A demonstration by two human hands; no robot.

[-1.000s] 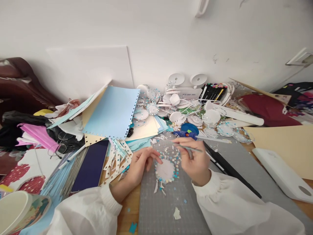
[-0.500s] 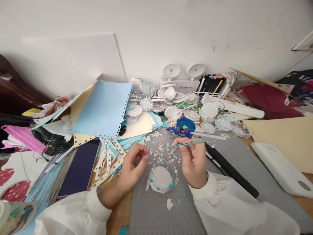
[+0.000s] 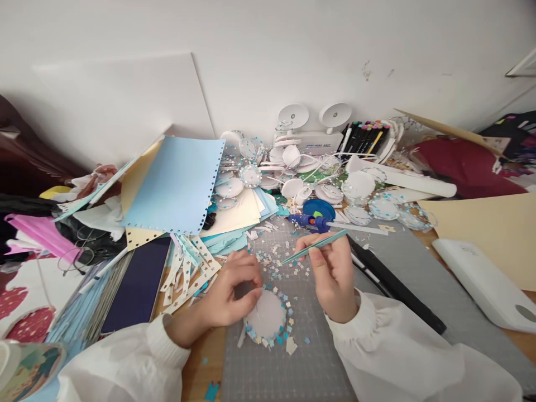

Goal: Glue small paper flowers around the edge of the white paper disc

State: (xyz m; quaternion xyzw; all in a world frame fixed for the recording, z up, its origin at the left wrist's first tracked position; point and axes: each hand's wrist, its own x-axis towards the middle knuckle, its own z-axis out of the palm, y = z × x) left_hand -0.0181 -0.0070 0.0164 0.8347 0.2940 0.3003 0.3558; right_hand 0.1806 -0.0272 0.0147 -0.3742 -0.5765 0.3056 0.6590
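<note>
My right hand (image 3: 330, 273) holds teal tweezers (image 3: 315, 246) between thumb and fingers, their tips pointing left over scattered small paper stars (image 3: 276, 265). The fingers of my left hand (image 3: 234, 287) are curled, with thumb and fingertips together at the upper left edge of a white disc (image 3: 267, 318). Blue, cream and white stars ring this disc, which lies on a grey cutting mat (image 3: 288, 374). A thin thread-like line crosses its face. What exactly the left fingertips pinch is partly hidden.
Behind the hands are a blue glue gun (image 3: 310, 221), a blue round lid (image 3: 319, 210) and piled star-trimmed white discs (image 3: 358, 187). Punched paper strips (image 3: 190, 273) and a dark blue phone-like slab (image 3: 136, 287) lie left. A long black tool (image 3: 397, 287) and white device (image 3: 481, 285) lie right.
My left hand has come down and right onto the disc's edge. The disc has shifted left and nearer me, and more stars show along its right side. The tweezers have tilted slightly.
</note>
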